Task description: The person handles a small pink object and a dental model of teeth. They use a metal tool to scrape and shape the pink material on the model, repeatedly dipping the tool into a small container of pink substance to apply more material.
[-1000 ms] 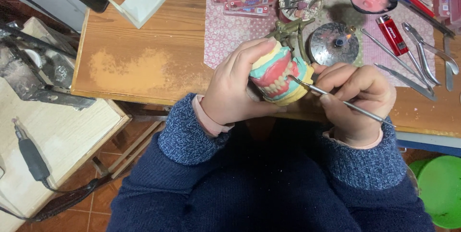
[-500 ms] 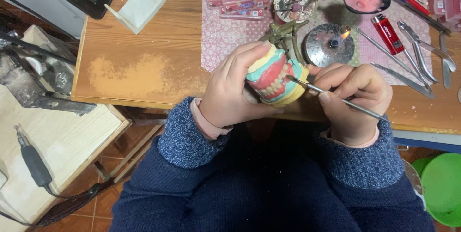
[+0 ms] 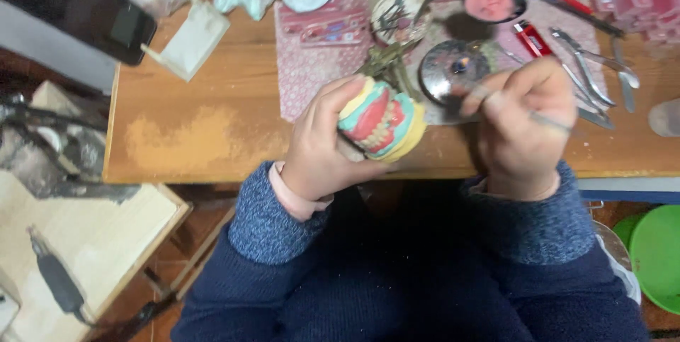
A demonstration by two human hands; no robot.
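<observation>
Denture model (image 3: 379,119) sits gripped in my left hand (image 3: 322,151), fingers wrapped round its back, teeth facing three o'clock. Right hand (image 3: 524,126), closed on a thin metal tool (image 3: 549,121), lies just beside at three o'clock, tip aimed toward ten o'clock over the burner dish (image 3: 453,73).

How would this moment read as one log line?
left hand: holds dental model | right hand: holds thin metal tool, tip away from model | flame in metal dish
</observation>
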